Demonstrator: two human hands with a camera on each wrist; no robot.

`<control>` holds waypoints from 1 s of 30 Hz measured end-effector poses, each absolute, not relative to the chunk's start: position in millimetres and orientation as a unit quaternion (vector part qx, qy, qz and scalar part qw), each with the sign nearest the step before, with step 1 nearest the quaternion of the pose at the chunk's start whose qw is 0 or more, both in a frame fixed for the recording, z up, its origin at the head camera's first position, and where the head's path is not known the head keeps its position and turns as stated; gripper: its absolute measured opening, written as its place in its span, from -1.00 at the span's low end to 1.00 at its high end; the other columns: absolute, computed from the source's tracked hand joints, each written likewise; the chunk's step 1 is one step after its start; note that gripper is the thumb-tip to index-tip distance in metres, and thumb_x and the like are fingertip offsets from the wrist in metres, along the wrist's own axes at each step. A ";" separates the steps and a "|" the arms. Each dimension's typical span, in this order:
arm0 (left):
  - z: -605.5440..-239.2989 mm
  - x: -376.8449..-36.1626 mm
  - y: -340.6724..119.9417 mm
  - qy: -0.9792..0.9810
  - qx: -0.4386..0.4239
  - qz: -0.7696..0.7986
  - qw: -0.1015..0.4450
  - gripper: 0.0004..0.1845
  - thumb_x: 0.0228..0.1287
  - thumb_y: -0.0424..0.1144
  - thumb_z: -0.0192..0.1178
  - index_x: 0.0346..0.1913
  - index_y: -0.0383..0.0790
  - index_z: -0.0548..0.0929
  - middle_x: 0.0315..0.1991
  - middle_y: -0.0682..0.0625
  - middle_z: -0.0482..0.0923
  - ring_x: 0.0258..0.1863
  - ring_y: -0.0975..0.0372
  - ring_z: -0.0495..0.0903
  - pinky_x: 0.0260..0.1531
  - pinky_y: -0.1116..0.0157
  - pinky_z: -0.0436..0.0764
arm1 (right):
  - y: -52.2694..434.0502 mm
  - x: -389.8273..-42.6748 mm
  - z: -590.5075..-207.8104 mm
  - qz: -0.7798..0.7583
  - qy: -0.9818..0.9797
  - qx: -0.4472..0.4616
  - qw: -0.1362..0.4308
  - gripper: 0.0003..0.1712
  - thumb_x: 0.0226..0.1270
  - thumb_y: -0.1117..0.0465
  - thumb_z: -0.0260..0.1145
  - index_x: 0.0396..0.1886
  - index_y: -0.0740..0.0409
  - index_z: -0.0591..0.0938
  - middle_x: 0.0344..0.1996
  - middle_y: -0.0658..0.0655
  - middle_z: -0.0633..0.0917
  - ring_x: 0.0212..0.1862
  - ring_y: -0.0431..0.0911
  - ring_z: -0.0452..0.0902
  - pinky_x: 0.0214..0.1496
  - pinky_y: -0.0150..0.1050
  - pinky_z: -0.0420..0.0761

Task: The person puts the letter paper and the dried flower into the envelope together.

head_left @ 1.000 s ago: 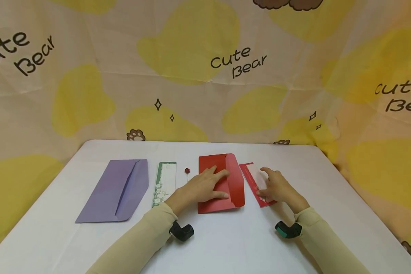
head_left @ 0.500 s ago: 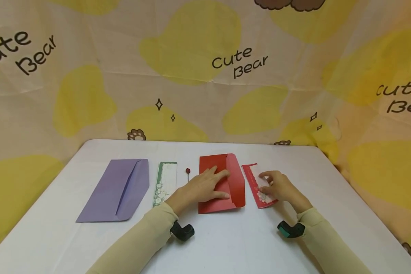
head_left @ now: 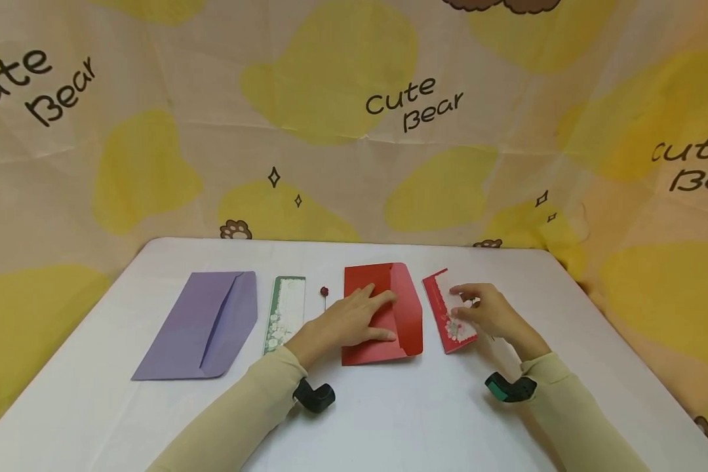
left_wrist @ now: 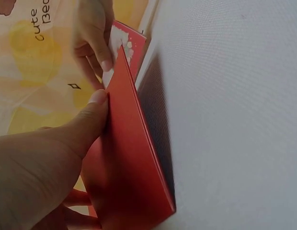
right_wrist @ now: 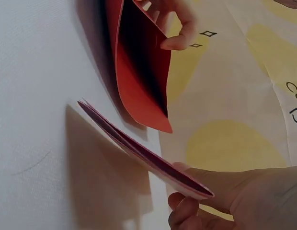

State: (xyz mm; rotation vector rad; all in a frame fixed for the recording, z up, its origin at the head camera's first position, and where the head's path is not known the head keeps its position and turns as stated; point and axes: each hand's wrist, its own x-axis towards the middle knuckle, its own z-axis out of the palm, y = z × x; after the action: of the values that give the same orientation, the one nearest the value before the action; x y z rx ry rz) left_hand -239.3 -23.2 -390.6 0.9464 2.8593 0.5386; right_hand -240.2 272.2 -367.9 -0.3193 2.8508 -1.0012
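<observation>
Shifted slightly rightward and up the head view since half a second ago: the red-bordered card and the right hand. We find the card just right of the red envelope, tilted and apart from it, pinched along its right side by thumb and fingers; whether its far corner touches the desk we cannot tell. Its folded leaves gap slightly in the right wrist view, so we judge a light, even pinch best, enough to keep them together without bowing the paper. Beside it, the left hand lies across the red envelope, fingers spread; we would press flat and evenly, lest the envelope slide or crease. Farther left we note the rose ornament, the green-bordered card and the purple envelope; behind stands the patterned backdrop.
</observation>
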 end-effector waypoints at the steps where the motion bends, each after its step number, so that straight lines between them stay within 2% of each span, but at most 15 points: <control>1: -390.4 -239.8 -22.9 0.933 0.310 0.176 0.040 -0.26 0.25 0.26 0.30 0.43 0.18 0.33 0.44 -0.26 0.32 0.40 -0.14 0.41 0.26 -0.08 0.57 | 272.6 -240.0 -366.6 -0.329 0.937 -0.110 0.046 -0.45 0.34 0.25 0.40 0.28 0.36 0.55 0.10 0.41 0.61 -0.02 0.13 0.51 -0.05 -0.20 0.61; 6: -389.6 -241.1 -21.1 0.934 0.311 0.174 0.041 -0.26 0.26 0.26 0.29 0.44 0.19 0.32 0.48 -0.26 0.28 0.44 -0.17 0.37 0.30 -0.10 0.53 | 276.3 -241.1 -364.9 -0.334 0.935 -0.118 0.024 -0.42 0.37 0.24 0.38 0.32 0.38 0.52 0.23 0.43 0.60 0.15 0.23 0.48 0.19 0.06 0.61; 12: -389.8 -240.2 -19.7 0.935 0.306 0.172 0.047 -0.26 0.26 0.26 0.30 0.44 0.19 0.32 0.49 -0.26 0.26 0.46 -0.16 0.34 0.31 -0.10 0.52 | 278.5 -240.8 -365.7 -0.362 0.924 -0.124 0.015 -0.40 0.40 0.26 0.35 0.37 0.38 0.47 0.30 0.47 0.53 0.26 0.37 0.47 0.31 0.22 0.54; 19: -387.1 -240.7 -21.0 0.935 0.306 0.174 0.048 -0.26 0.25 0.26 0.30 0.45 0.20 0.32 0.48 -0.25 0.27 0.45 -0.17 0.35 0.31 -0.10 0.52 | 278.3 -241.8 -362.6 -0.381 0.917 -0.117 0.025 -0.37 0.42 0.24 0.33 0.42 0.34 0.43 0.34 0.47 0.49 0.30 0.41 0.44 0.24 0.17 0.62; 25: -386.5 -240.2 -21.6 0.936 0.299 0.178 0.051 -0.25 0.25 0.25 0.31 0.45 0.20 0.32 0.50 -0.26 0.26 0.47 -0.19 0.32 0.31 -0.14 0.51 | 278.2 -242.2 -362.1 -0.395 0.910 -0.125 0.031 -0.35 0.42 0.21 0.34 0.43 0.32 0.42 0.37 0.44 0.47 0.32 0.38 0.42 0.29 0.19 0.57; 30: -387.8 -238.7 -22.2 0.937 0.294 0.181 0.057 -0.24 0.25 0.24 0.31 0.46 0.21 0.31 0.51 -0.26 0.25 0.49 -0.18 0.30 0.31 -0.14 0.51 | 278.1 -241.9 -362.8 -0.414 0.902 -0.115 0.051 -0.34 0.43 0.17 0.34 0.46 0.26 0.40 0.41 0.42 0.44 0.35 0.37 0.39 0.24 0.10 0.63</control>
State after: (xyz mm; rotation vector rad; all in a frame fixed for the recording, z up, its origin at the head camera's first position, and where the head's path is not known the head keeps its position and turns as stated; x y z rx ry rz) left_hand -238.7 -22.2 -387.8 0.8908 2.8408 0.5483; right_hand -241.9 278.1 -362.8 -0.3503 2.7441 -1.2596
